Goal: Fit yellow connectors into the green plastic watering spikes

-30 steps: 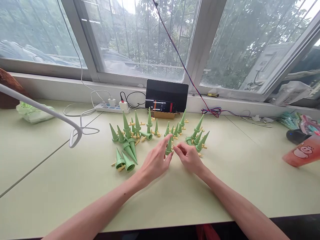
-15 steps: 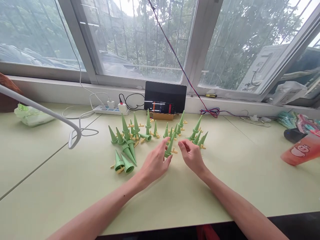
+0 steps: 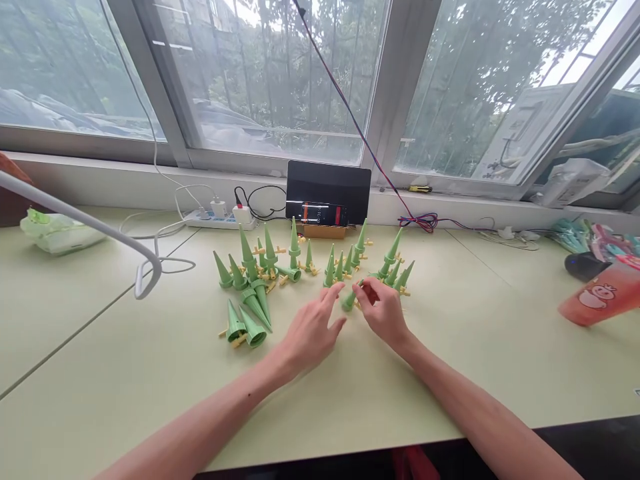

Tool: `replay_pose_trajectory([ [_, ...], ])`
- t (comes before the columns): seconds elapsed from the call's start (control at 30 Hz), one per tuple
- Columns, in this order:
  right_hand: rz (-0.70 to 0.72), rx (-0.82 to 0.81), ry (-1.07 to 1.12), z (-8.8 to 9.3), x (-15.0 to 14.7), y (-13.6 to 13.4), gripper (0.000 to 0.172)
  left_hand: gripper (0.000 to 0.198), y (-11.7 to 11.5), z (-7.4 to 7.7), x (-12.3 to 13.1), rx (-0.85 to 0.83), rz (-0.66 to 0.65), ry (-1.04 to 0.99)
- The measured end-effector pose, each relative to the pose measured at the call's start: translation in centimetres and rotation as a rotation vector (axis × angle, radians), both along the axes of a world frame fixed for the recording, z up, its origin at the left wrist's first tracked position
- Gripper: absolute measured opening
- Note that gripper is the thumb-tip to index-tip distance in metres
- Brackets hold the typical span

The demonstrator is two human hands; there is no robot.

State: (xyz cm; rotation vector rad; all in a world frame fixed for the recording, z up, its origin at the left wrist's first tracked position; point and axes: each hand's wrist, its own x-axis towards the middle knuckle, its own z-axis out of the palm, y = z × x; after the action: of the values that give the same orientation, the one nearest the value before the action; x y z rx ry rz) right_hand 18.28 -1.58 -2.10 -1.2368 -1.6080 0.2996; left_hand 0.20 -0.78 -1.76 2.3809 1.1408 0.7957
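Many small green plastic cones with yellow side pegs stand and lie in the middle of a pale green table point(image 3: 450, 360). My right hand point(image 3: 383, 310) pinches one tilted green cone point(image 3: 349, 301) just above the table. My left hand point(image 3: 313, 330) hovers beside it with fingers spread and holds nothing I can see. A group of upright cones point(image 3: 395, 270) stands just beyond my right hand. More cones point(image 3: 247, 280) stand and lie to the left, with two lying cones point(image 3: 245, 327) nearest my left arm.
A dark tablet point(image 3: 327, 190) and a phone on a small stand lean against the window sill. A power strip with cables point(image 3: 220, 217) lies at the back left. A white curved tube point(image 3: 90, 230) crosses the left side. An orange packet point(image 3: 597, 300) lies at the right.
My left hand let go of the cone it was holding upright, and its fingers spread. My right hand has taken that cone, which is now tilted.
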Motion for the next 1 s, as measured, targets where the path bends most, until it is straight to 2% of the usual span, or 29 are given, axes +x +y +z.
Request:
replay_pose_trajectory([
  [0.13,-0.169,0.101,-0.028,-0.2,0.8,0.7,0.03,0.035,-0.2,0.2,0.0,0.018,-0.013,0.008],
  [0.2,-0.208,0.128,-0.05,-0.5,1.2,1.3,0.03,0.025,-0.4,0.2,0.1,0.013,-0.025,0.039],
  [0.47,-0.123,0.045,-0.122,-1.6,1.2,2.4,0.025,0.019,-0.7,0.0,0.3,0.002,-0.054,0.088],
  [0.77,-0.092,-0.038,-0.189,-1.5,1.1,2.0,0.021,0.018,-0.7,0.0,0.3,0.011,-0.054,0.087],
  [1.0,-0.03,-0.094,-0.116,-1.4,0.9,2.1,0.026,0.018,-0.9,0.3,0.4,0.01,-0.062,0.098],
])
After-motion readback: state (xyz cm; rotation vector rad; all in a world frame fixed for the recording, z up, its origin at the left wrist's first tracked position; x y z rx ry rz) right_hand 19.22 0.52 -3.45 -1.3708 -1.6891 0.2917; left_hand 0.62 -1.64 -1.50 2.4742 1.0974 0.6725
